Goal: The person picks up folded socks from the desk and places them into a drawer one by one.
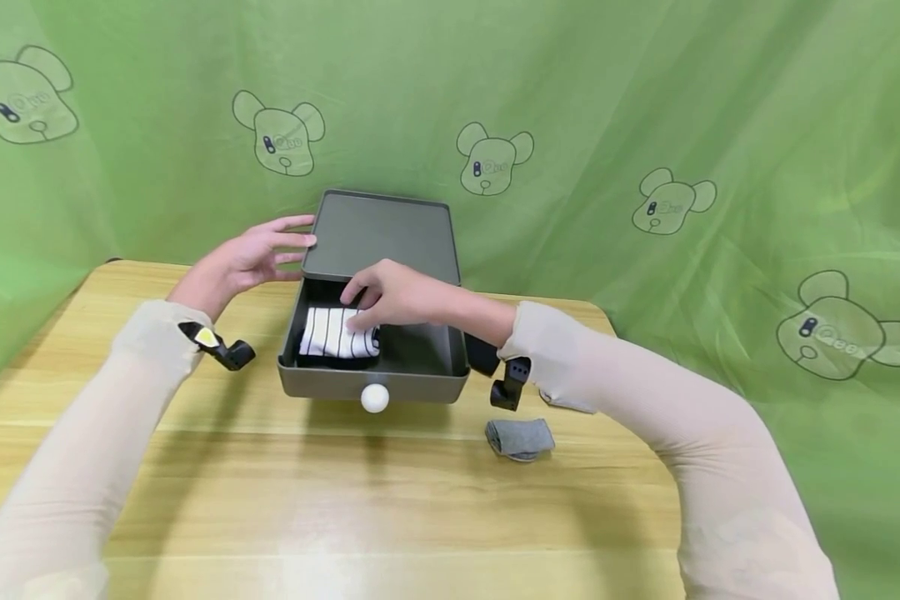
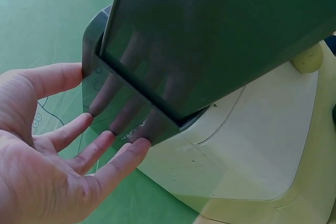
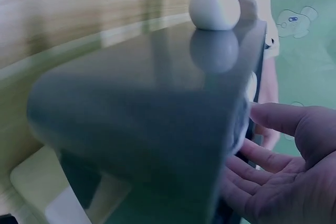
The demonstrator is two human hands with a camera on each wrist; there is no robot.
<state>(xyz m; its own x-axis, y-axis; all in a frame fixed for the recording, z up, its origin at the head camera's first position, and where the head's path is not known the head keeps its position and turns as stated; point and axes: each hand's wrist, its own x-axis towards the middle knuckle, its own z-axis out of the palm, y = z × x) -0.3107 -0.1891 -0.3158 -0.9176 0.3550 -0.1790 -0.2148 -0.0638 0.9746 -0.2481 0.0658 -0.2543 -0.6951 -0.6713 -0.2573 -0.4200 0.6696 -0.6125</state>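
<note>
Cream sleeves [image 1: 67, 475] come in closest to the camera, stretched over a yellowish wood-grain table [image 1: 367, 517], with a little black camera [image 1: 228, 354] strapped on at the left wrist. A bit further in, a folded gray cloth [image 1: 521, 437] lies on the wood over on the right, near a paler cloth [image 1: 570, 404] that's mostly tucked behind the right arm. Next up is a round white knob [image 1: 375, 398] on the front of a dark gray drawer [image 1: 318, 385], which is pulled out. A white cloth with black stripes [image 1: 330, 333] (folded into a neat bundle) lies inside, in the left part of the drawer. Right hand [image 1: 393, 296] is reaching in over the right end of that bundle — thumb and fingers loosely bent and spread apart, so it looks released to me, though the drawer wall hides some fingertips in the right wrist view. Left hand [image 1: 258, 257] is a little further back — fingers fairly straight, grasping nothing, tips just touching the side of the gray top section [image 1: 382, 237]. From the left wrist you also see a pale lower body [image 2: 247, 150] under it. Way at the back hangs a green curtain [image 1: 585, 100] printed with bear heads [image 1: 285, 146].
</note>
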